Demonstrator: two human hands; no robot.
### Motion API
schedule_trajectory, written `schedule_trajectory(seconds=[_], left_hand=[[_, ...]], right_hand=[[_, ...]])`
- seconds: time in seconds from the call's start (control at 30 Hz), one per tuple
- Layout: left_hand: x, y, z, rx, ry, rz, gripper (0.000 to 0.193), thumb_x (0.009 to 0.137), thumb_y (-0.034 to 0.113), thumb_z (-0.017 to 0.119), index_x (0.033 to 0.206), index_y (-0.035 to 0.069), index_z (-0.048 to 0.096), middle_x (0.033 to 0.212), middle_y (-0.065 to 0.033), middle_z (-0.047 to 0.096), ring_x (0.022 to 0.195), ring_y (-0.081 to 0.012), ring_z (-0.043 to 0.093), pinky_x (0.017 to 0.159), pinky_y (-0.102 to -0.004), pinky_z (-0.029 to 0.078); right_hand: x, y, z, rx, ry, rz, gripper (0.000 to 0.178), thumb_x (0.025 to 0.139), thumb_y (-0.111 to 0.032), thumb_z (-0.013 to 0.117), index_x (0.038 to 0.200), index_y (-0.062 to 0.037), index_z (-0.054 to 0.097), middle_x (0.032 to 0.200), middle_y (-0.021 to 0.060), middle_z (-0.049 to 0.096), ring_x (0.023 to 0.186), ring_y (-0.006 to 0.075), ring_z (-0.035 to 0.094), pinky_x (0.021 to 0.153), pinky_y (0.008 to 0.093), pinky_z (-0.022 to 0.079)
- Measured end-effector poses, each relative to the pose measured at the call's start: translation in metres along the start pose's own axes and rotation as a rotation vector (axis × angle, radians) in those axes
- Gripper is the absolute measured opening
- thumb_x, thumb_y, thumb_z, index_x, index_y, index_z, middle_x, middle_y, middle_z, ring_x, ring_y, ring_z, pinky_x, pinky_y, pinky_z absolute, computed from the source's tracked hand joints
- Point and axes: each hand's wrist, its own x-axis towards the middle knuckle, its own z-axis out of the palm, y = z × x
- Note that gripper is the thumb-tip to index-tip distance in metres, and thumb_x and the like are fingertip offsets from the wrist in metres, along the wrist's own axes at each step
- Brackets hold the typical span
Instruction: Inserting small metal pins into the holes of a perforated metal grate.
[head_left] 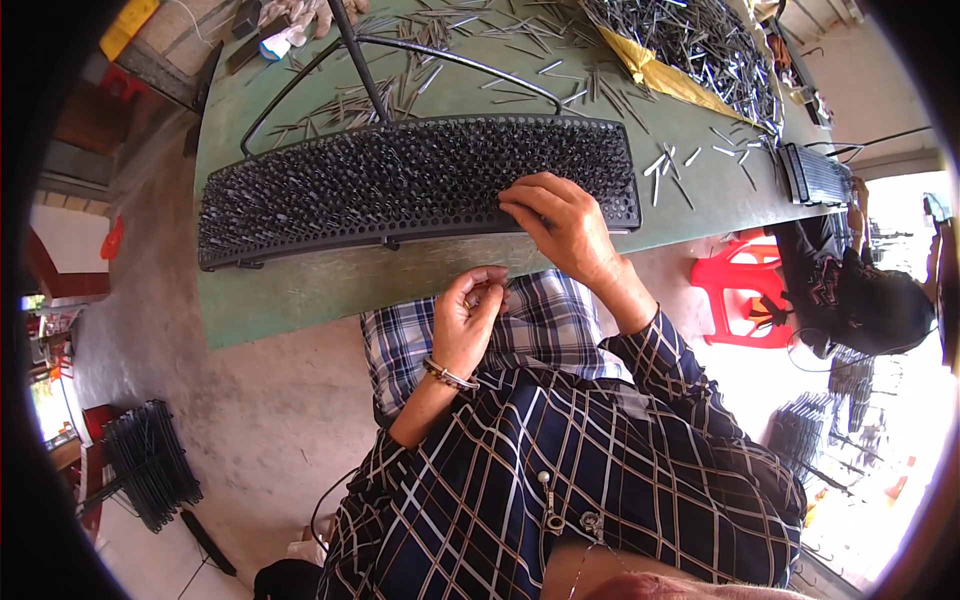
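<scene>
A long black rack [420, 226] with rows of round holes lies along the front of the green table. Slim dark metal pieces stand in most of its holes, packed closely. My right hand [562, 222] is over the rack's front right part, fingertips pinched together at the holes near its front edge; what they hold, if anything, is hidden. Just off the table's edge, above a plaid cloth [520, 318] on my lap, my left hand [468, 318] is closed with thumb against curled fingers. Whatever may be in it cannot be made out.
Loose slim metal pieces [440, 75] lie scattered behind the rack. A big heap of them [690, 50] fills a yellow-edged sack at the far right. Beyond a red plastic stool [735, 290], another person [870, 290] works at a similar rack [820, 177]. Black racks [150, 465] stand at the lower left.
</scene>
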Motion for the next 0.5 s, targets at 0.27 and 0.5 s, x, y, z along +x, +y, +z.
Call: schedule_trajectory(seconds=[0.27, 0.5], left_hand=[[0.005, 0.004, -0.002, -0.022, 0.007, 0.001, 0.017, 0.087, 0.003, 0.052, 0.103, 0.000, 0.056, 0.090, -0.0044, 0.060, 0.080, -0.0101, 0.058, 0.069, -0.0231, 0.050], [0.010, 0.001, -0.012, 0.001, 0.016, -0.004, 0.017, 0.087, 0.002, 0.051, 0.103, -0.001, 0.056, 0.093, -0.0041, 0.060, 0.080, -0.0098, 0.059, 0.068, -0.0230, 0.050]], right_hand=[[0.006, 0.001, 0.002, -0.112, 0.008, -0.068, 0.013, 0.071, -0.006, 0.066, 0.084, -0.0051, 0.064, 0.082, 0.0062, 0.061, 0.070, 0.0227, 0.058, 0.062, 0.0325, 0.047], [0.026, -0.012, -0.009, 0.007, -0.009, 0.011, 0.014, 0.071, -0.002, 0.067, 0.086, -0.0024, 0.065, 0.082, 0.0089, 0.060, 0.071, 0.0202, 0.059, 0.061, 0.0286, 0.048]])
